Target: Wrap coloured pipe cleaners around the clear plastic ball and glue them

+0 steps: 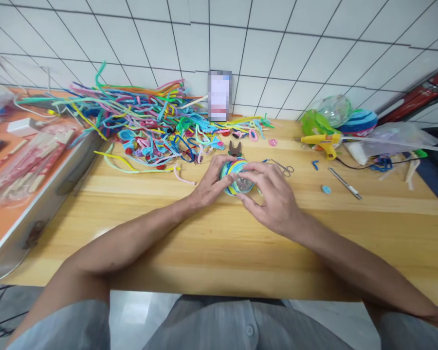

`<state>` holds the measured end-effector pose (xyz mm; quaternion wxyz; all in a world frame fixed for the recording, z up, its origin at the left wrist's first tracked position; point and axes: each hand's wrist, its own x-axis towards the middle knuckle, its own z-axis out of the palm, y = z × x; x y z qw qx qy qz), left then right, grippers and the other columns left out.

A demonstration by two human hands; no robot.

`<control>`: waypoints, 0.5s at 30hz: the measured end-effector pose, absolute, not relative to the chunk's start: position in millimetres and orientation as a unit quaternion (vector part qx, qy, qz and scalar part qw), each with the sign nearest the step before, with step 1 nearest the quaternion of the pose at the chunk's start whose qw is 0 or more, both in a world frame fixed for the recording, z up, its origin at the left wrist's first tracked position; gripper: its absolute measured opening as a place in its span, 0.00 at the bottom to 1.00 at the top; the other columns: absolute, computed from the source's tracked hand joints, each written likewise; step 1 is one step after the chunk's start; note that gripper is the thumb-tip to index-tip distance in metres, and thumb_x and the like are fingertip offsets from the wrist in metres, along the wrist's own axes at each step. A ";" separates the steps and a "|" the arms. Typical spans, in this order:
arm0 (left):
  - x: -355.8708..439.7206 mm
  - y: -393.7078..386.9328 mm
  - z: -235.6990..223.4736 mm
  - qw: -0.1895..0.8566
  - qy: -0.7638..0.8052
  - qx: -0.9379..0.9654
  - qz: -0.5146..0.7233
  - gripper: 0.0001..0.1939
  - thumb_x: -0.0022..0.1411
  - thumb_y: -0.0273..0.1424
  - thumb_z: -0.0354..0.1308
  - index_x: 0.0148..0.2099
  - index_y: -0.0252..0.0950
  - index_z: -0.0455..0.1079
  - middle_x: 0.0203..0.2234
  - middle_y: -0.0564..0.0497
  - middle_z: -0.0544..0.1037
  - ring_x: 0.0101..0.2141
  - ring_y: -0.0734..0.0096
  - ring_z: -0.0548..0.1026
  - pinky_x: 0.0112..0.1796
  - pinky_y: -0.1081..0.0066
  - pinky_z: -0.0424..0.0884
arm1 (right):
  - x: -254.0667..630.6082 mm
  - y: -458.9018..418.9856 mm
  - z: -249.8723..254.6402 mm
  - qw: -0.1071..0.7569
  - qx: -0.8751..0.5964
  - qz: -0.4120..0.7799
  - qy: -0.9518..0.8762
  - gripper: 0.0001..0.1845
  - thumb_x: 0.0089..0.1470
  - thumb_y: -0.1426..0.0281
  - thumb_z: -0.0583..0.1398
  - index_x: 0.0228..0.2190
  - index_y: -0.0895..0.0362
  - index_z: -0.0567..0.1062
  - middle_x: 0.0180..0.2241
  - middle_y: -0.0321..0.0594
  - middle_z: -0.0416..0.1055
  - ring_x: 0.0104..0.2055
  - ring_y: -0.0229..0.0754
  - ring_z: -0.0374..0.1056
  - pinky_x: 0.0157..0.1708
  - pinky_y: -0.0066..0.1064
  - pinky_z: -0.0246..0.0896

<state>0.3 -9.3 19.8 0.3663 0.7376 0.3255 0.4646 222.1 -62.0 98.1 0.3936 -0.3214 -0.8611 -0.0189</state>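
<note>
Between my hands is a round, clear plastic piece wrapped in blue, yellow and green pipe cleaners [234, 187]. My left hand [212, 183] grips its left side, with the thumb across the top. From the right, my right hand [272, 197] has its fingertips on the clear middle and its thumb at the near edge. Just behind the piece lie dark-handled pliers [235, 148], partly hidden. Small scissors [286, 169] rest beyond my right hand.
A tangled heap of colourful pipe cleaners [149, 121] spreads along the back left, beside a propped phone [219, 96]. On the right are a yellow glue gun [324, 142], a craft knife [345, 183], a blue disc [326, 189] and a blue-striped round piece [359, 121]. An orange surface [7, 146] adjoins the left.
</note>
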 end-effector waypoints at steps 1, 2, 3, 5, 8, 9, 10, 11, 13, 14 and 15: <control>0.3 -9.7 20.1 0.364 0.322 0.740 0.465 0.26 0.79 0.54 0.56 0.67 0.44 0.67 0.61 0.43 0.73 0.63 0.53 0.71 0.68 0.51 0.68 | 220.0 -60.5 86.6 0.384 -0.326 -0.026 -0.863 0.22 0.67 0.71 0.66 0.60 0.51 0.73 0.58 0.53 0.79 0.58 0.58 0.77 0.56 0.55 0.73; 0.4 -9.9 20.3 0.363 0.319 0.742 0.465 0.26 0.79 0.54 0.55 0.67 0.44 0.67 0.61 0.43 0.73 0.63 0.53 0.71 0.67 0.51 0.68 | 218.9 -57.6 76.9 0.379 -0.329 -0.039 -0.864 0.23 0.67 0.70 0.66 0.61 0.52 0.72 0.59 0.54 0.78 0.59 0.60 0.76 0.57 0.56 0.73; 0.4 -10.0 20.4 0.362 0.316 0.742 0.467 0.26 0.79 0.53 0.55 0.67 0.43 0.67 0.61 0.43 0.73 0.63 0.53 0.71 0.67 0.52 0.68 | 218.8 -53.9 69.2 0.376 -0.331 -0.051 -0.864 0.22 0.67 0.69 0.65 0.61 0.52 0.72 0.59 0.55 0.78 0.59 0.61 0.76 0.57 0.58 0.72; 0.5 -10.0 20.4 0.359 0.312 0.744 0.470 0.25 0.80 0.52 0.55 0.67 0.43 0.67 0.61 0.43 0.73 0.64 0.54 0.71 0.68 0.52 0.67 | 220.3 -46.1 60.2 0.374 -0.332 -0.060 -0.864 0.22 0.68 0.68 0.65 0.60 0.53 0.72 0.59 0.56 0.78 0.59 0.62 0.75 0.58 0.59 0.72; 0.6 -10.4 21.0 0.354 0.306 0.749 0.468 0.24 0.81 0.52 0.54 0.67 0.43 0.66 0.62 0.43 0.73 0.64 0.55 0.71 0.69 0.53 0.67 | 222.0 -39.3 56.7 0.378 -0.330 -0.039 -0.864 0.22 0.68 0.67 0.65 0.61 0.51 0.72 0.59 0.54 0.78 0.59 0.61 0.75 0.59 0.59 0.71; 0.5 -10.9 21.5 0.354 0.306 0.751 0.467 0.24 0.81 0.52 0.54 0.68 0.43 0.66 0.62 0.43 0.73 0.64 0.55 0.71 0.69 0.53 0.67 | 222.0 -38.7 56.5 0.383 -0.330 -0.032 -0.862 0.23 0.67 0.67 0.65 0.61 0.51 0.72 0.59 0.53 0.78 0.59 0.60 0.75 0.59 0.58 0.71; 0.3 -11.5 22.0 0.355 0.307 0.750 0.465 0.24 0.81 0.51 0.53 0.68 0.43 0.66 0.62 0.43 0.73 0.65 0.55 0.71 0.69 0.52 0.67 | 221.7 -38.6 56.2 0.388 -0.330 -0.027 -0.860 0.23 0.67 0.68 0.65 0.61 0.50 0.72 0.59 0.53 0.78 0.59 0.60 0.76 0.59 0.58 0.70; 0.0 -12.1 22.5 0.358 0.310 0.749 0.464 0.24 0.81 0.51 0.52 0.68 0.43 0.66 0.63 0.42 0.73 0.65 0.54 0.70 0.70 0.52 0.67 | 221.3 -38.9 55.8 0.393 -0.331 -0.022 -0.858 0.24 0.67 0.68 0.65 0.61 0.50 0.72 0.59 0.53 0.78 0.59 0.60 0.76 0.59 0.58 0.70; -0.8 -13.4 23.4 0.369 0.314 0.742 0.463 0.25 0.83 0.51 0.48 0.68 0.42 0.66 0.64 0.42 0.72 0.67 0.53 0.70 0.71 0.50 0.66 | 220.6 -39.8 54.4 0.397 -0.337 -0.015 -0.854 0.25 0.66 0.67 0.66 0.62 0.49 0.72 0.59 0.53 0.78 0.59 0.61 0.76 0.60 0.59 0.70; -1.3 -14.0 23.5 0.374 0.315 0.739 0.463 0.25 0.83 0.51 0.46 0.68 0.42 0.67 0.64 0.42 0.72 0.67 0.53 0.69 0.71 0.49 0.65 | 220.4 -40.3 53.7 0.396 -0.340 -0.012 -0.853 0.25 0.65 0.67 0.66 0.62 0.49 0.72 0.59 0.52 0.78 0.60 0.61 0.75 0.60 0.60 0.69; -1.8 -14.4 23.4 0.379 0.315 0.737 0.462 0.25 0.83 0.51 0.45 0.68 0.43 0.67 0.65 0.42 0.72 0.68 0.53 0.69 0.72 0.48 0.65 | 220.3 -40.6 53.1 0.393 -0.343 -0.008 -0.853 0.26 0.65 0.67 0.66 0.62 0.49 0.72 0.59 0.52 0.78 0.60 0.62 0.75 0.61 0.61 0.69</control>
